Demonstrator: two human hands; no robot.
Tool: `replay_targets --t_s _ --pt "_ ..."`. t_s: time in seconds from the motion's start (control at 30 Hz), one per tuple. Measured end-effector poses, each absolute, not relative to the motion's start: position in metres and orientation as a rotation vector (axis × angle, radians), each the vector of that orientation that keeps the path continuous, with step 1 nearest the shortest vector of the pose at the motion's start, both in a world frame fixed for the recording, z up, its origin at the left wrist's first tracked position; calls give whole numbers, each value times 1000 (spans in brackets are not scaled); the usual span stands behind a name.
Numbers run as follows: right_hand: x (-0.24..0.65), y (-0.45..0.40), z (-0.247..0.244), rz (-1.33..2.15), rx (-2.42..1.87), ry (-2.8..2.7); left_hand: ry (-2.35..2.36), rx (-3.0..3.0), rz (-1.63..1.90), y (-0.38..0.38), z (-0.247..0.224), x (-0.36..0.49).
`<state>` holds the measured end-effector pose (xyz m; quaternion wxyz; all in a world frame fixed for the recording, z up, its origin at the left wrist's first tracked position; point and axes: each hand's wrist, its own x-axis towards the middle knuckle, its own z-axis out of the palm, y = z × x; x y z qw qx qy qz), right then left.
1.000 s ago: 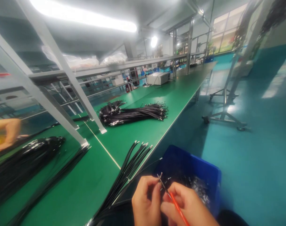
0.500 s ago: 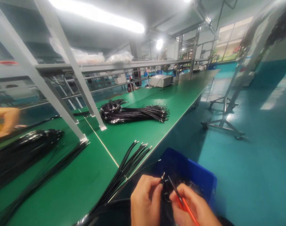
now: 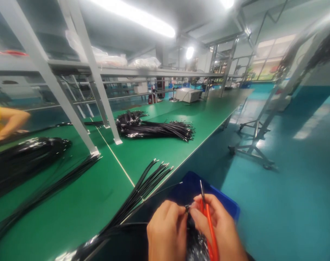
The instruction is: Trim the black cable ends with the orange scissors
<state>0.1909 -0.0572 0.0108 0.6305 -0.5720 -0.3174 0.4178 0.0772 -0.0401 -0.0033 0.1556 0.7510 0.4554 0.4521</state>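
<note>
Red-handled tool (image 3: 212, 235), gripped in right hand (image 3: 221, 224), tip raised; small dark cable end (image 3: 187, 208), pinched by left hand (image 3: 166, 226) just beside right fingertips, before blue bin (image 3: 227, 203). Black cables (image 3: 133, 199), laid on green bench (image 3: 145, 154). White box (image 3: 188, 95), set farther along.

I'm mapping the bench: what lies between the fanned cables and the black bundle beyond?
Head view: green tabletop separates the fanned cables from the black bundle.

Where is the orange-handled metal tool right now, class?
In the head view, the orange-handled metal tool is in the person's right hand, low and right of centre, with the blue plastic bin just beyond.
</note>
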Motion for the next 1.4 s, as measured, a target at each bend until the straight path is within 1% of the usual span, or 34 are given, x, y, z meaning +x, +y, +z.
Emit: replay_targets --t_s 0.07,0.17,0.23,0.3,0.37,0.43,0.53,0.6,0.8,1.0,1.23,1.4 --pt "193 -52 0 867 -1404 -858 1405 2296 1306 -43 -5 82" --pt "193 -51 -10 624 -1547 -1008 1515 2425 1324 -44 -10 87" --pt "191 -56 -7 575 -1530 -996 1536 2407 1301 -43 -13 86" --pt "190 -65 4 666 -1420 -942 1486 2317 1258 -39 -15 82" --pt "194 -72 17 845 -1337 -939 1392 2184 1227 -36 -13 76" --pt "203 -76 26 1123 -1291 -966 1302 2066 1221 -33 -9 70" --pt "220 -75 25 1554 -1217 -994 1235 1960 1271 -31 -2 66" --pt "227 -74 19 1672 -1171 -1033 1206 1923 1308 -31 2 64" --pt "224 -73 4 1827 -1087 -1074 1158 1896 1305 -31 6 61" --pt "218 -71 12 1748 -1120 -992 1162 1899 1372 -37 4 65" --pt "214 -66 24 1793 -1265 -1070 1159 2021 1297 -36 2 65" --pt "209 -72 19 1524 -1365 -1131 1169 1899 1297 -33 5 62"
